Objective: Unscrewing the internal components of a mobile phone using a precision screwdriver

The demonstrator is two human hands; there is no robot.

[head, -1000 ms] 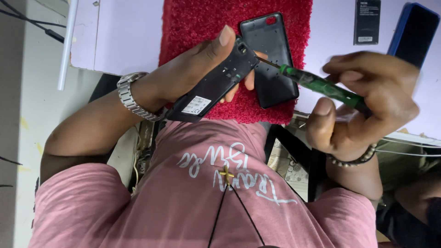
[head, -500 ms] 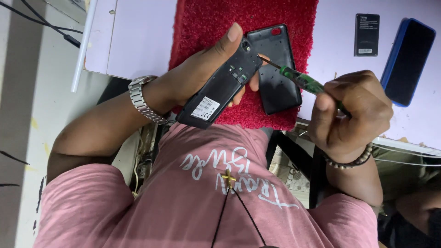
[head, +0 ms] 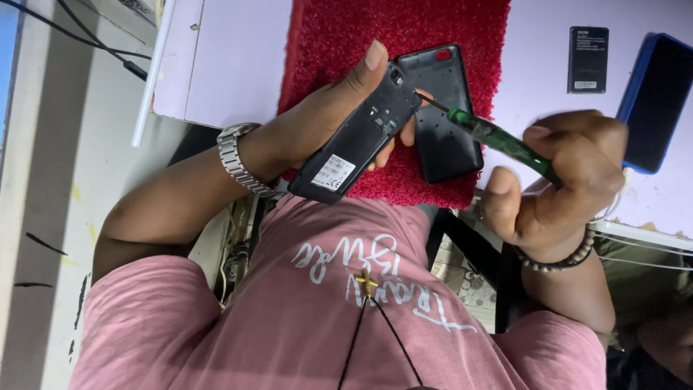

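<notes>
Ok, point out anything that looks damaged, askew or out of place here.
The phone in the left hand has its back open, insides exposed. Its back cover lies loose on the red mat, and the battery sits apart on the table. Nothing looks broken or spilled.

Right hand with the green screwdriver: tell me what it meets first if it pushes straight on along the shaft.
The right hand drives the green screwdriver up-left; its tip already looks to be at the open phone held by the left hand, though depth is unclear.
</notes>
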